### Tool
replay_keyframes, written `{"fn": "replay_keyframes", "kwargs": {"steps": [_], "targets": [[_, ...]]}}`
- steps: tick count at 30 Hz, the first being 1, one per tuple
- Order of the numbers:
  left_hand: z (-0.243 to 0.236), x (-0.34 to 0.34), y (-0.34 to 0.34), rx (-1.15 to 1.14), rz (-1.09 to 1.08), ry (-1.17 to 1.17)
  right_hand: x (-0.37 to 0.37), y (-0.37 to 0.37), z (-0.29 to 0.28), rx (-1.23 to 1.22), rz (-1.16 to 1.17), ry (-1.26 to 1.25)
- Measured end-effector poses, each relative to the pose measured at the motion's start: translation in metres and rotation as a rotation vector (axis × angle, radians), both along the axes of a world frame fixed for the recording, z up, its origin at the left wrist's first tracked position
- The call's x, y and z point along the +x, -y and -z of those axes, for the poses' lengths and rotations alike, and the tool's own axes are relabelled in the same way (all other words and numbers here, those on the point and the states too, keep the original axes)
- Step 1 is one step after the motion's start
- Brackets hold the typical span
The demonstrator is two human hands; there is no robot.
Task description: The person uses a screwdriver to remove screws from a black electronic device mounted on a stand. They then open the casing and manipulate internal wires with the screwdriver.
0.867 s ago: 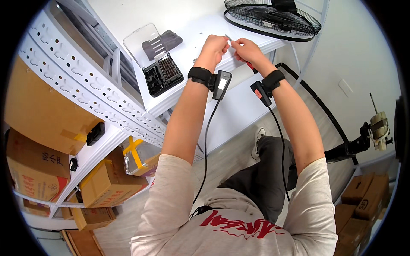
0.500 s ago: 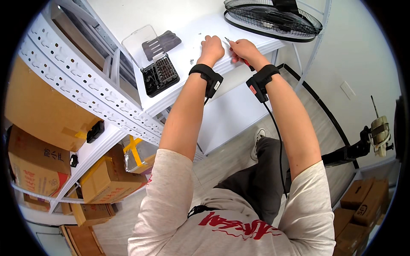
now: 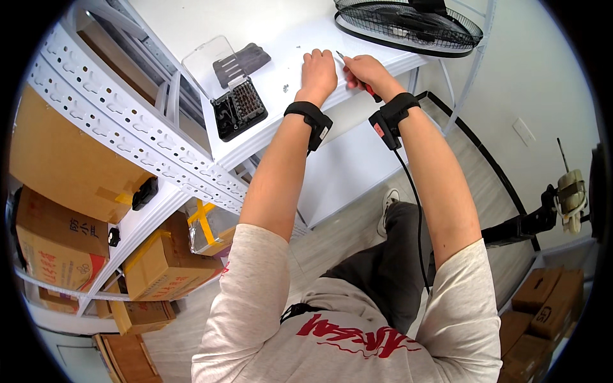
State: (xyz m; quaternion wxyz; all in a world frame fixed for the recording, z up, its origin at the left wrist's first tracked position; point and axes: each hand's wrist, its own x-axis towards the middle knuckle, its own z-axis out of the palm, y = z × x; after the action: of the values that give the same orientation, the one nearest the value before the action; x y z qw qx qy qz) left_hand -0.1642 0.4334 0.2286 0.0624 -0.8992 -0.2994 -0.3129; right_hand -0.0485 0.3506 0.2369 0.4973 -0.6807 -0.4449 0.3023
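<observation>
My right hand [image 3: 369, 71] is closed around a screwdriver with a red and black handle [image 3: 372, 93]. Its metal tip points up and left, toward my left hand [image 3: 319, 73]. That hand rests over the white shelf top [image 3: 271, 96] with its fingers curled in; whatever they may hold is hidden. Small metal bits, perhaps screws, lie left of it, a little cluster [image 3: 285, 88] and another piece [image 3: 298, 46] farther back. Farther left sits an open black screwdriver bit case [image 3: 239, 110] with a clear lid, beside a dark grey pouch [image 3: 246, 64].
A black fan with a wire cage [image 3: 408, 29] lies at the back right of the shelf. White perforated shelf uprights [image 3: 121, 121] and cardboard boxes [image 3: 169, 262] stand on the left. A dark arm with a clamp [image 3: 523, 223] juts in at right, above more boxes [image 3: 543, 300].
My left hand has shifted slightly and its fingers reach a little farther forward. The screwdriver stays in my right hand, its handle turned slightly. The whole view has moved a little.
</observation>
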Motion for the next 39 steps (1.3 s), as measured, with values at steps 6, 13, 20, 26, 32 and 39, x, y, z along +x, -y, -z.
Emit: {"fn": "replay_keyframes", "kwargs": {"steps": [6, 13, 20, 26, 32, 39], "targets": [[-0.003, -0.005, 0.003, 0.052, 0.014, -0.028, -0.002, 0.000, 0.000, 0.009, 0.006, -0.002], [-0.008, -0.009, 0.005, 0.186, 0.087, -0.118, 0.000, 0.002, 0.001, 0.022, 0.004, -0.024], [-0.009, -0.011, 0.004, 0.183, 0.080, -0.166, -0.002, 0.006, -0.003, 0.010, 0.007, -0.023], [-0.016, -0.019, 0.010, 0.125, 0.093, -0.207, -0.015, 0.019, 0.001, 0.114, 0.103, -0.035], [-0.023, -0.038, 0.002, 0.183, 0.153, -0.055, -0.028, 0.050, 0.012, 0.285, 0.179, -0.052], [-0.010, 0.008, 0.058, 0.339, 0.358, 0.239, -0.012, 0.163, 0.049, 0.409, 0.268, 0.014]]}}
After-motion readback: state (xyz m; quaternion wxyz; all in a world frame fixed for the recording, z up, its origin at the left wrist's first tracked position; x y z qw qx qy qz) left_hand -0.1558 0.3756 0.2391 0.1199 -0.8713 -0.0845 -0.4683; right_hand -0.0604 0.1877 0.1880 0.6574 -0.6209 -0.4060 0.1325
